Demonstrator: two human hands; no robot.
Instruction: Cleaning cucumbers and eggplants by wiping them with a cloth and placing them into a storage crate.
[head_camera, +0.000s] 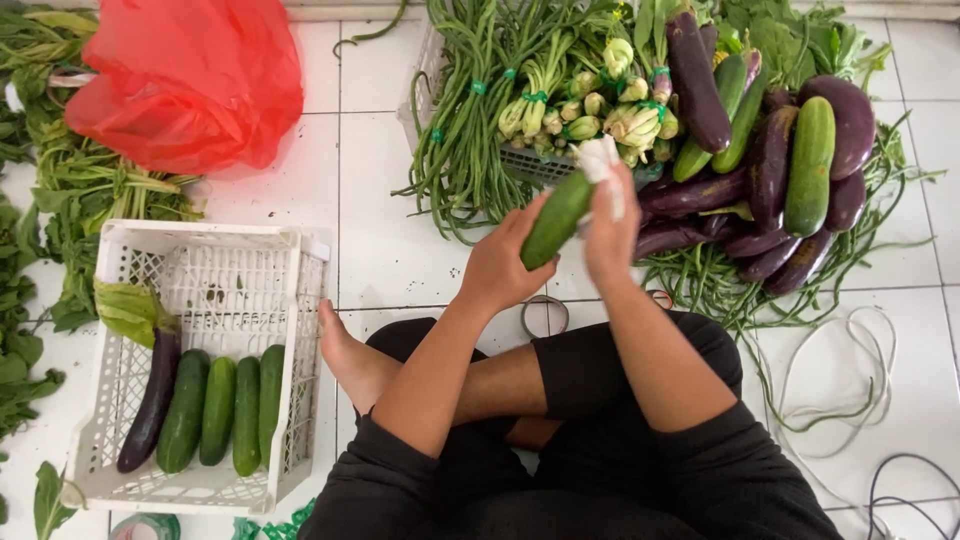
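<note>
I sit cross-legged on a white tiled floor. My left hand (497, 268) grips the lower end of a green cucumber (557, 219), held slanting up to the right. My right hand (610, 232) holds a white cloth (599, 160) against the cucumber's upper end. Just beyond my hands lies a pile of cucumbers (810, 165) and dark purple eggplants (695, 80) on long green beans (465, 130). At my left stands a white plastic crate (300, 330) holding three cucumbers (218, 410) and one eggplant (150, 400).
A red plastic bag (190, 80) lies on leafy greens (85, 190) at the far left. Bundled squash blossoms (590, 100) sit on a white basket behind the beans. A tape roll (545, 315) lies by my knee. Thin cords (860, 370) curl on the floor at right.
</note>
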